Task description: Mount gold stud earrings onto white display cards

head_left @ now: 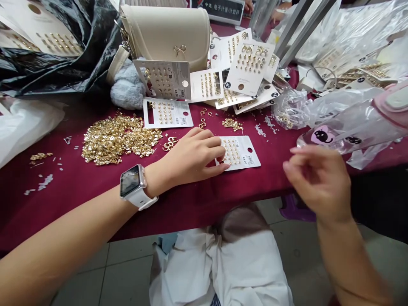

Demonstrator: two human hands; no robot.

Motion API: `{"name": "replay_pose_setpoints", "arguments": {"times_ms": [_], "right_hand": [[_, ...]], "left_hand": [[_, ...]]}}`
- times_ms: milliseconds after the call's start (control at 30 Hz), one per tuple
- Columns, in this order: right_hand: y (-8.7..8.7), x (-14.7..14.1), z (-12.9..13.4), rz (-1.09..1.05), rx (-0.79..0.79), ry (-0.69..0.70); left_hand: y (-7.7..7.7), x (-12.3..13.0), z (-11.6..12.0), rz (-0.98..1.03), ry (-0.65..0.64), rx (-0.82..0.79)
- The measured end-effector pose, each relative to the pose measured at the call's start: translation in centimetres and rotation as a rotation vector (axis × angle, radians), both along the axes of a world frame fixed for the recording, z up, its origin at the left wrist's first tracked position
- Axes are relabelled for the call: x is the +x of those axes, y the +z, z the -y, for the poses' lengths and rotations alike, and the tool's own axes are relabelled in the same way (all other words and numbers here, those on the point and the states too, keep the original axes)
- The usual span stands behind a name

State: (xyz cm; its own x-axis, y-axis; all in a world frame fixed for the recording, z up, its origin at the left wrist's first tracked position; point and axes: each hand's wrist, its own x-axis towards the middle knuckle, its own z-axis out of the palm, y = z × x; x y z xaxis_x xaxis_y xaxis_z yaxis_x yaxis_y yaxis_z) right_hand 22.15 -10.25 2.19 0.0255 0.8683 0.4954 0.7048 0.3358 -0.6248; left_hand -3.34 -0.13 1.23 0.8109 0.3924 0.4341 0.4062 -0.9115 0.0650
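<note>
My left hand, wearing a white-strapped watch, grips the left end of a white earring card lying on the table. Its thumb rests at the near edge with the fingers curled above, covering part of the card. Rows of small gold earrings run across this card. Off to the right, my right hand is raised near the table's front edge, slightly blurred. Its thumb and forefinger come together in a pinch; anything between them is too small to make out. A small heap of gold pieces lies just behind the card.
A large pile of gold earring backs spreads at left, near another earring card. Behind stand a cream handbag and stacked earring cards. At right lies a pink-lidded clear bottle among plastic bags.
</note>
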Motion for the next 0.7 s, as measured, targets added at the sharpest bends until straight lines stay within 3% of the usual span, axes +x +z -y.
{"name": "replay_pose_setpoints", "arguments": {"times_ms": [100, 200, 333, 467, 700], "right_hand": [[1.1, -0.2, -5.1, 0.223, 0.042, 0.034], [1.5, 0.0, -9.5, 0.553, -0.106, 0.13], [1.0, -0.2, -13.1, 0.674, -0.164, 0.194], [0.1, -0.8, -14.3, 0.633, -0.104, 0.3], [-0.3, -1.2, -13.1, 0.666, -0.058, 0.271]], "left_hand": [[0.2, -0.1, 0.2, -0.019, -0.04, 0.032], [0.3, 0.1, 0.3, -0.047, -0.04, 0.054], [0.1, 0.2, 0.3, -0.064, -0.033, 0.064], [0.0, 0.1, 0.3, -0.063, -0.032, 0.049], [0.0, -0.1, 0.1, -0.024, -0.021, -0.007]]}}
